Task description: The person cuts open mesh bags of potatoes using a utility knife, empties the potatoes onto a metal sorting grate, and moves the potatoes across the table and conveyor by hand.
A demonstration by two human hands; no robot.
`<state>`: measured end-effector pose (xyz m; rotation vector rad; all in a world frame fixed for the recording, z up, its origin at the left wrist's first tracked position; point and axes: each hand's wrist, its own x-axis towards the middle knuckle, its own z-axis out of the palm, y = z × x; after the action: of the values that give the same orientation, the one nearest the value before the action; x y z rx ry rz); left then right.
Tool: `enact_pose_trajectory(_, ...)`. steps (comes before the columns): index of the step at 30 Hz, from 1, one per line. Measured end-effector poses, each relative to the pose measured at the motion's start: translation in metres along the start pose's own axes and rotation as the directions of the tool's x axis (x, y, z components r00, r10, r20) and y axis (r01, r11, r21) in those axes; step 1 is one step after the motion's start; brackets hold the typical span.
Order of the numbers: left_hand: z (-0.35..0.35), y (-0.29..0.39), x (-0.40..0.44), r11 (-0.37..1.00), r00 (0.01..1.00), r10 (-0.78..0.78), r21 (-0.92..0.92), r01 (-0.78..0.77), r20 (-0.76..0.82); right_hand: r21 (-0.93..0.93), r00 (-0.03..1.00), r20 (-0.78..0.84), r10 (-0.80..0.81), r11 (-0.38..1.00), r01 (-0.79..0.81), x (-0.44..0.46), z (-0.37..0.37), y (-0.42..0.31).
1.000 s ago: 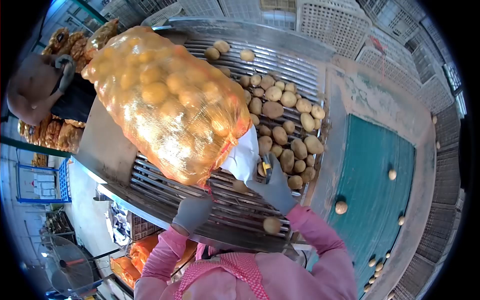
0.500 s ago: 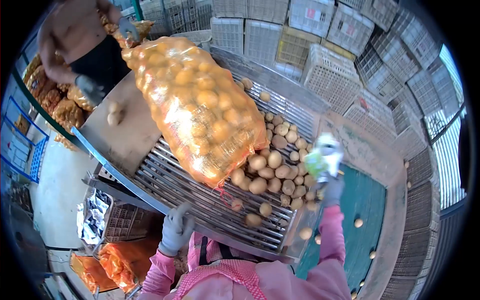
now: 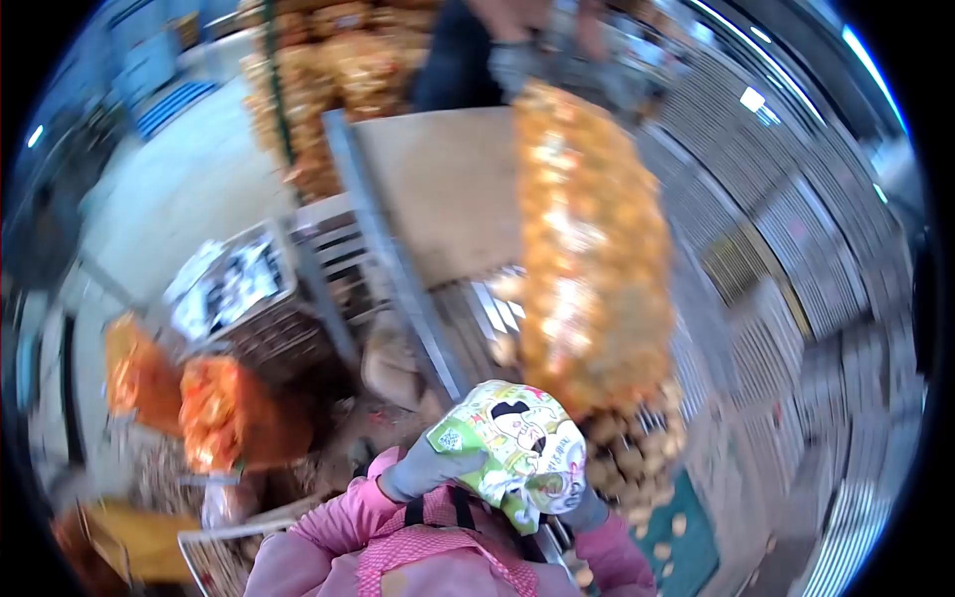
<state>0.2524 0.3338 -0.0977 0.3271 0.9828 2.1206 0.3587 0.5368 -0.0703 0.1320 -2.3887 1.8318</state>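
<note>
A green-and-white printed plastic packet with a cartoon figure is held up in front of my chest. My left hand, in a grey glove, grips its lower left edge. On the other side my gloved right hand is at the packet's lower right, its fingers mostly hidden behind it. Just beyond the packet stands a large yellow mesh sack of potatoes on the slatted metal sorting table. Loose potatoes are piled at the foot of the sack.
A co-worker's gloved hand is at the sack's top. To the left are a crate with crumpled white and dark material and orange bags. A metal rail edges the table. Stacked crates line the right, blurred.
My view has swung left. My left hand has left the table edge and now grips the packet, which my right hand has brought in to my chest. The sack stands more upright, the co-worker nearer it.
</note>
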Motion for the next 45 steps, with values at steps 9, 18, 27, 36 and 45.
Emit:
enact_pose_trajectory(9,-0.171,0.126,-0.069,0.771,0.55,0.587,0.203,-0.604,-0.594,0.435,0.866,0.243,0.438,0.748,-0.501,0.113,0.071,-0.006)
enact_pose_trajectory(18,-0.565,0.234,-0.136,0.859,0.293,0.236,0.058,-0.509,-0.926,0.553,0.801,-0.01,0.598,0.67,-0.494,0.194,0.118,-0.036)
enact_pose_trajectory(27,-0.406,0.225,0.036,0.093,0.344,0.932,0.993,0.076,-0.113,0.885,0.678,-0.212,0.704,0.432,-0.172,0.177,0.173,-0.027)
enact_pose_trajectory(36,-0.167,0.21,0.153,0.007,0.316,0.419,0.345,-0.939,0.851,0.916,0.721,-0.368,0.588,0.363,0.171,0.09,0.223,-0.016)
enact_pose_trajectory(45,0.099,0.084,0.19,0.074,0.018,-0.203,0.033,-0.997,0.979,0.775,0.541,-0.631,0.556,0.477,0.414,-0.038,0.127,0.001)
